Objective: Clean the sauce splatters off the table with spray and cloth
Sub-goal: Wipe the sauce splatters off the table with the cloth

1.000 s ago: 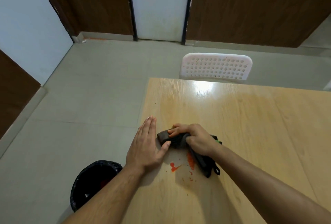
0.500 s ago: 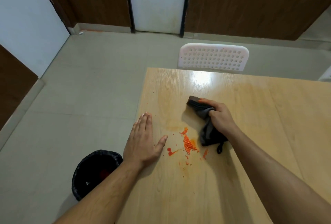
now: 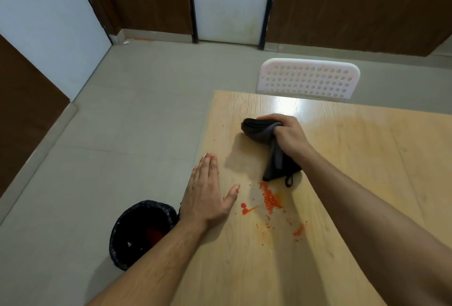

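The right hand (image 3: 288, 134) clenched the dark cloth (image 3: 266, 144) on the tabletop (image 3: 367, 158), beyond the red sauce splatters (image 3: 269, 199). The left hand (image 3: 208, 195) lay flat and released at the edge. A careless stroke could smear the sauce wider, or push crumbs past the bin (image 3: 141, 232) onto the floor.
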